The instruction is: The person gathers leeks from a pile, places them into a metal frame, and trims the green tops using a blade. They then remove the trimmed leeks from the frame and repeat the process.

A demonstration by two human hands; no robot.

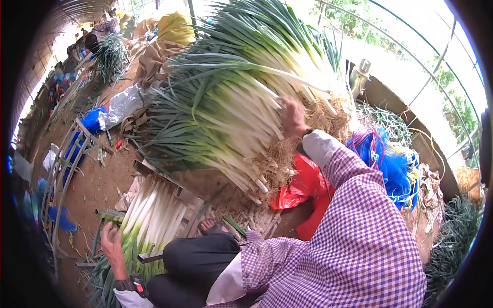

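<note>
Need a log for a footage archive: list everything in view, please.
leek pile: one big heap, white stalks with green tops, centre
leek bundle: one, white and green, lower left, lying in the metal frame
metal frame: one, grey, on the dirt ground
red bag: one, red, under the pile's root end
blue twine: one tangle, blue, right
white sheet: one, white, left of the pile
yellow sack: one, yellow, top
far leek heap: one, green, upper left
left hand: one, on the bundle's green tops
right hand: one, checked purple sleeve, on the pile near the roots
</note>
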